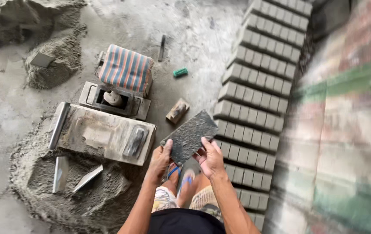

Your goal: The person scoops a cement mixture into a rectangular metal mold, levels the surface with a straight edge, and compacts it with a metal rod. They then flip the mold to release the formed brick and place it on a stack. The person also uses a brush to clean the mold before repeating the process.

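In the head view, both hands hold a flat, dark grey board, tilted, in front of the person's knees. The left hand grips its lower left corner, thumb on top and fingers curled under the edge. The right hand clasps the lower right edge, fingers pressed against the underside and thumb along the rim.

Just left of the board lies a long, mortar-smeared work slab with a hand float resting on its near end. Beyond the board's left side stands a metal block mould, and past that a striped cushion. Immediately above the board lies a small wooden block, and farther up a green brush. Right of the board run rows of grey bricks laid on the floor. Lower left of the board spreads a heap of wet mortar with two metal plates stuck in it.
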